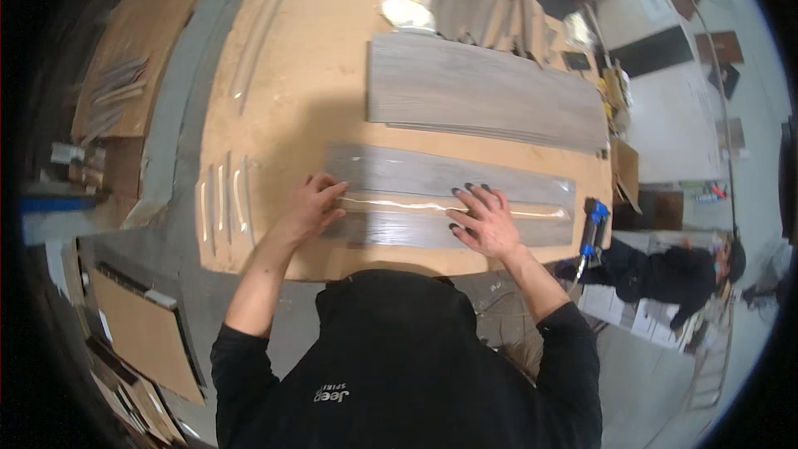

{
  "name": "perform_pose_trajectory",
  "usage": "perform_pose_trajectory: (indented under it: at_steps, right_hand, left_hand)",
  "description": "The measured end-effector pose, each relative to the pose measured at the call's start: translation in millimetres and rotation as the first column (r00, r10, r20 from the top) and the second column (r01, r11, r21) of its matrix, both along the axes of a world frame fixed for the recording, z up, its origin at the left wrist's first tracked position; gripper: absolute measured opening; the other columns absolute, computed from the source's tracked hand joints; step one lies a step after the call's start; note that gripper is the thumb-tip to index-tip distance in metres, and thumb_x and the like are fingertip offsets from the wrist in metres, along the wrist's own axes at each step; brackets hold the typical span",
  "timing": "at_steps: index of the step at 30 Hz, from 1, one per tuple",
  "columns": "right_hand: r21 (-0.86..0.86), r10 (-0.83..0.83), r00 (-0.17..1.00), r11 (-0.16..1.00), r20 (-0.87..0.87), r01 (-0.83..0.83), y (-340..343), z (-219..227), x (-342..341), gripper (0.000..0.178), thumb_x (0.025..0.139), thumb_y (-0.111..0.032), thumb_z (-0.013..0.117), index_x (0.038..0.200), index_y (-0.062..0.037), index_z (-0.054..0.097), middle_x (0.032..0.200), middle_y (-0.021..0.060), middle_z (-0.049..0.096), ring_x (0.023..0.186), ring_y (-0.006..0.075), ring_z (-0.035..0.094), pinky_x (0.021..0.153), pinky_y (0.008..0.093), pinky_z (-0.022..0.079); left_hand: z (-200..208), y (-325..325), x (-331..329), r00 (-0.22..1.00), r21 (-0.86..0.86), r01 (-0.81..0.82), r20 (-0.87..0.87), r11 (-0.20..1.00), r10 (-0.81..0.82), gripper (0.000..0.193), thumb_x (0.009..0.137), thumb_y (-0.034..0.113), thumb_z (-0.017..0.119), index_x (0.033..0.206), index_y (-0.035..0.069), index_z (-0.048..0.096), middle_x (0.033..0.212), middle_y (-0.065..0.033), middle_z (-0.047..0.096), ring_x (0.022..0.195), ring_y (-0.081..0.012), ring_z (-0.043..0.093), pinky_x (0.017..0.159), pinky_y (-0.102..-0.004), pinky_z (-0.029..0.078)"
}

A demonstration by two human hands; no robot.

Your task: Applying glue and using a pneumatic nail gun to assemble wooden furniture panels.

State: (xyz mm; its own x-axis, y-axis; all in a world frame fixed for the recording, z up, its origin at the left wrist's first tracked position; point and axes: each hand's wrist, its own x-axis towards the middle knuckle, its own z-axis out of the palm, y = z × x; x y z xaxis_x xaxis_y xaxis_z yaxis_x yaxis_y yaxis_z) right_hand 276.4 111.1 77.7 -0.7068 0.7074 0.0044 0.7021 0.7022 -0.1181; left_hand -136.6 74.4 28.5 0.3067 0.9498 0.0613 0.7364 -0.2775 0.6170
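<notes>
Two grey wood-look panels lie lengthwise on the tan table before me, a far one (399, 168) and a near one (391, 231). Between them runs a tan band (540, 210) with a glossy pale line along it. My left hand (316, 206) is at the band's left end, fingers bent and apart, the thumb on the near side. Spread out over the band's middle is my right hand (485, 220), its fingers reaching toward both panels. A blue and black hand tool (593, 229) with a hose stands at the table's right edge.
Beyond the panels lies a stack of wide grey boards (482, 87). Several narrow strips (223, 199) with glossy lines rest at the table's left. Grey offcuts (478, 8) and a whitish round item (407, 13) sit farther back. A person (665, 278) in dark clothes is at the right.
</notes>
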Motion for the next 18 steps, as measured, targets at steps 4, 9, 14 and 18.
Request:
perform_pose_trajectory:
  at_steps: [4, 9, 14, 18]
  right_hand:
    - [0.026, -0.082, 0.997, 0.996, -0.009, 0.083, -9.7, -5.7, 24.9, 0.035, 0.089, -0.038, 0.071, 0.123, -0.0279, 0.072, 0.146, 0.0034, 0.056, 0.137, 0.0314, 0.045, 0.112, 0.0577, 0.033]
    - [0.026, -0.222, 0.975, 0.975, -0.002, 0.222, -13.3, 4.6, 47.1, 0.036, 0.088, -0.040, 0.071, 0.123, -0.0289, 0.072, 0.145, 0.0039, 0.056, 0.135, 0.0321, 0.047, 0.112, 0.0586, 0.033]
    - [0.053, -0.202, 0.979, 0.978, -0.002, 0.202, -17.0, 1.2, 64.3, 0.038, 0.087, -0.040, 0.070, 0.124, -0.0287, 0.071, 0.144, 0.0046, 0.056, 0.135, 0.0330, 0.047, 0.111, 0.0586, 0.033]
    - [0.048, -0.206, 0.978, 0.978, 0.026, 0.205, -15.5, 2.7, 84.6, 0.039, 0.087, -0.041, 0.070, 0.124, -0.0281, 0.071, 0.143, 0.0049, 0.057, 0.136, 0.0334, 0.046, 0.112, 0.0586, 0.032]
  left_hand:
    - [10.3, 1.9, 1.0, 0.999, -0.017, -0.018, -0.051, 1.000, 0.017, 0.050, 0.079, 0.019, 0.085, 0.126, 0.014, 0.069, 0.117, -0.0078, 0.064, 0.109, -0.0317, 0.060, 0.094, -0.0444, 0.051]
    - [5.4, 4.9, 1.4, 0.999, -0.029, 0.011, -0.045, 1.000, -0.013, 0.054, 0.076, 0.016, 0.085, 0.127, 0.015, 0.069, 0.116, -0.0096, 0.063, 0.109, -0.0324, 0.059, 0.093, -0.0437, 0.051]
    - [8.2, 9.0, 2.9, 0.999, -0.026, 0.018, -0.046, 1.000, -0.019, 0.060, 0.072, 0.013, 0.087, 0.129, 0.016, 0.069, 0.115, -0.0115, 0.063, 0.108, -0.0333, 0.059, 0.092, -0.0427, 0.052]
    - [14.5, 7.1, 4.4, 0.996, -0.012, 0.026, -0.080, 1.000, -0.027, 0.056, 0.073, 0.014, 0.085, 0.127, 0.014, 0.069, 0.115, -0.0108, 0.063, 0.107, -0.0334, 0.059, 0.091, -0.0433, 0.052]
